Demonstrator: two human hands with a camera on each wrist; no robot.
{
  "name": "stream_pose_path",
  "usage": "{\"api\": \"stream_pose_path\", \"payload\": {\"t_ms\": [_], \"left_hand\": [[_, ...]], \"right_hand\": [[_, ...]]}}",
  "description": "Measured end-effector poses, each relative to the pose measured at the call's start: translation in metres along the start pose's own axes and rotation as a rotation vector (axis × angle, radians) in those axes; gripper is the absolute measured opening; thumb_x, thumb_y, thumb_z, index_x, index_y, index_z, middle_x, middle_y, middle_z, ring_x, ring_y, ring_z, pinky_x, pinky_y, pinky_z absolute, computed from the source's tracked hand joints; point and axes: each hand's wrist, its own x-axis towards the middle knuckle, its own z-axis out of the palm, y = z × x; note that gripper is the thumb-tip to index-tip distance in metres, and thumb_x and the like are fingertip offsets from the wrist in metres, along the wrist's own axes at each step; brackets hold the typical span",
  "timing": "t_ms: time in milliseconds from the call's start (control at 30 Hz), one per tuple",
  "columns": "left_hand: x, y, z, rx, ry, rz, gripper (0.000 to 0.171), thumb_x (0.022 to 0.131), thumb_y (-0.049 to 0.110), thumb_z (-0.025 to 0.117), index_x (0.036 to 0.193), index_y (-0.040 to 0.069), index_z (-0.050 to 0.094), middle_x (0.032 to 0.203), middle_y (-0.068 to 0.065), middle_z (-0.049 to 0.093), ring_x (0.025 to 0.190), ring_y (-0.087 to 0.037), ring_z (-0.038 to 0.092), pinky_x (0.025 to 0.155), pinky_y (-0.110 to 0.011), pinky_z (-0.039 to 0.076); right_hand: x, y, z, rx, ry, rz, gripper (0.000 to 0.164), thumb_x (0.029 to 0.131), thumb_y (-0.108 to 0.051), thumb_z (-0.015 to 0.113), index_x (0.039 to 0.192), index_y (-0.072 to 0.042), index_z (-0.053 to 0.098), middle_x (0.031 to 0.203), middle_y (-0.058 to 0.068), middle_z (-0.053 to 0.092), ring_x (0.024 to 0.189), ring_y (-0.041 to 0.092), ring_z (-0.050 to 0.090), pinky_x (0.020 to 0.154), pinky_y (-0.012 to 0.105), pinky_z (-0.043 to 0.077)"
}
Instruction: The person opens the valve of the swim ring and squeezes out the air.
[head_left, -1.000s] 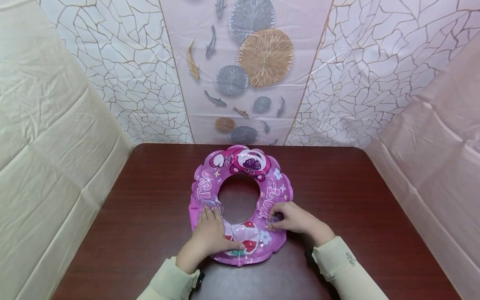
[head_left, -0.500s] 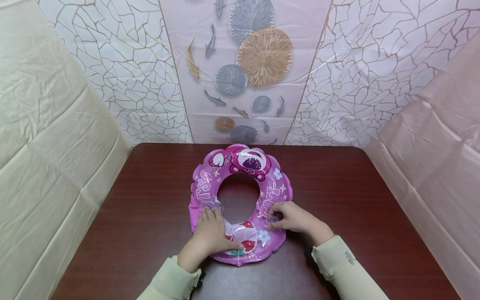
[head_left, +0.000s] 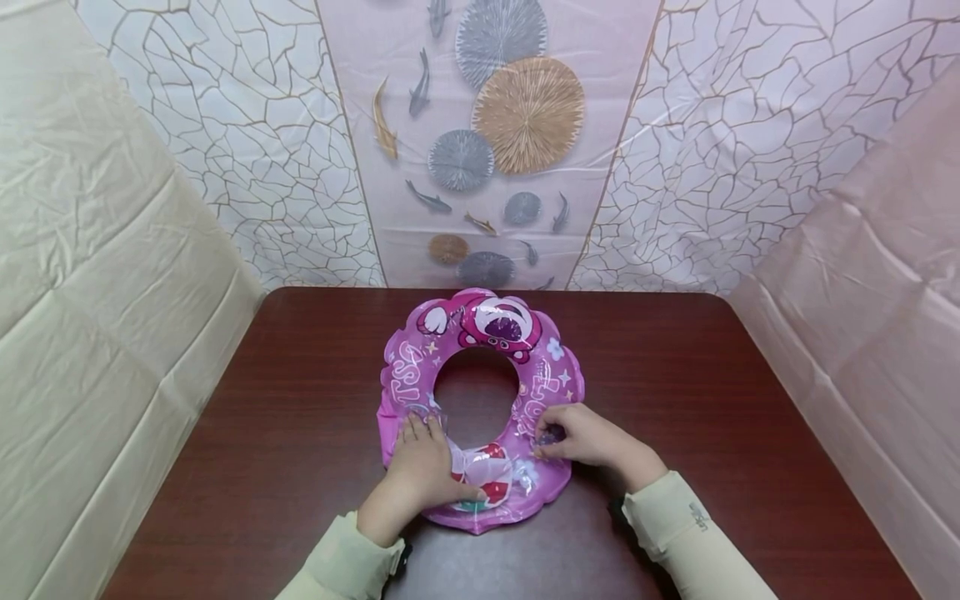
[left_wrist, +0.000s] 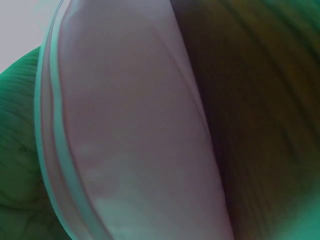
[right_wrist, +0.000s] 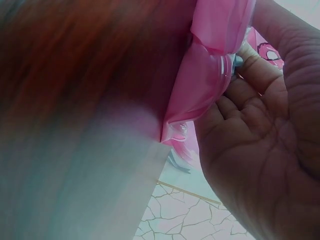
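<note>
A pink inflatable swim ring [head_left: 408, 371] with a scalloped edge lies on the table, printed with a bear face, lettering and flowers. My left hand [head_left: 422, 468] rests on its near left part, fingers straight and thumb spread across the strawberry print. On the near right part my right hand [head_left: 588, 435] has thumb and fingers curled together, pinching a small clear valve [head_left: 552, 435]. In the right wrist view a bluish bit of that valve [right_wrist: 237, 62] shows by the fingers, beside the ring's puffed edge [right_wrist: 200, 80]. The ring's smooth side [left_wrist: 135, 125] fills the left wrist view.
The dark red-brown table [head_left: 300, 400] extends around the ring on all sides. Patterned cloth [head_left: 487, 167] with fish and round leaves hangs behind it, and plain cloth walls [head_left: 112, 292] flank both sides.
</note>
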Motion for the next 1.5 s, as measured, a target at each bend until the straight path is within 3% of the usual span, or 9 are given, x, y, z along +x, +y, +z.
{"api": "stream_pose_path", "payload": {"t_ms": [1500], "left_hand": [[-0.0011, 0.0028, -0.0002, 0.037, -0.028, -0.011, 0.136, 0.061, 0.081, 0.076, 0.145, -0.018, 0.035, 0.149, -0.043, 0.031, 0.142, -0.055, 0.027, 0.119, -0.056, 0.024]], "right_hand": [[0.0017, 0.0041, 0.0033, -0.022, 0.022, -0.033, 0.019, 0.085, -0.028, 0.082, 0.092, -0.016, 0.069, 0.083, -0.004, 0.062, 0.075, 0.012, 0.056, 0.066, 0.024, 0.051]]}}
